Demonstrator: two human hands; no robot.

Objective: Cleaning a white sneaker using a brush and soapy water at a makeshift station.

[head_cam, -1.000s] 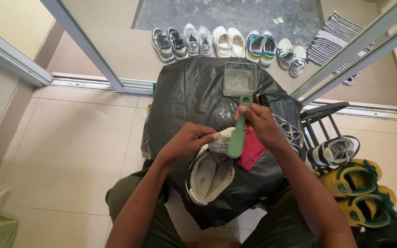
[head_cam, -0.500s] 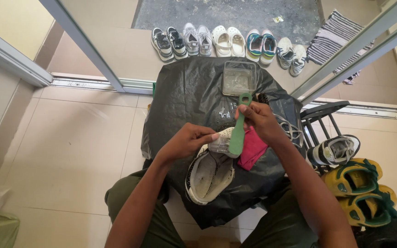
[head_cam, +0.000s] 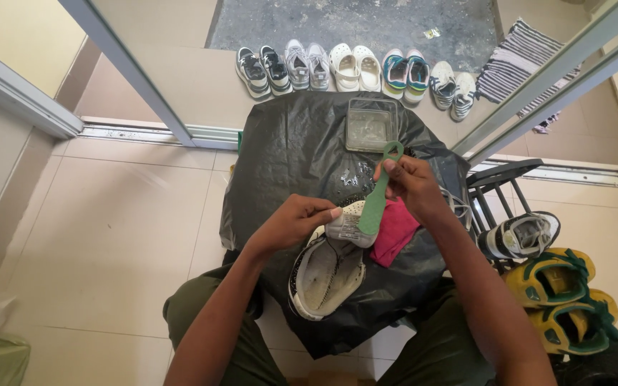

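My left hand grips the toe end of a white sneaker that lies opening-up on a black plastic sheet. My right hand holds a green brush by its looped handle, with the brush head down against the sneaker's toe. A pink cloth lies just right of the shoe, under my right wrist. Beyond my hands sits a clear square tub of water.
A row of several shoes lines the doorway beyond the sheet. A striped mat lies at the far right. To my right are a black rack, a grey sneaker and green-and-yellow sandals. A metal door frame crosses the left.
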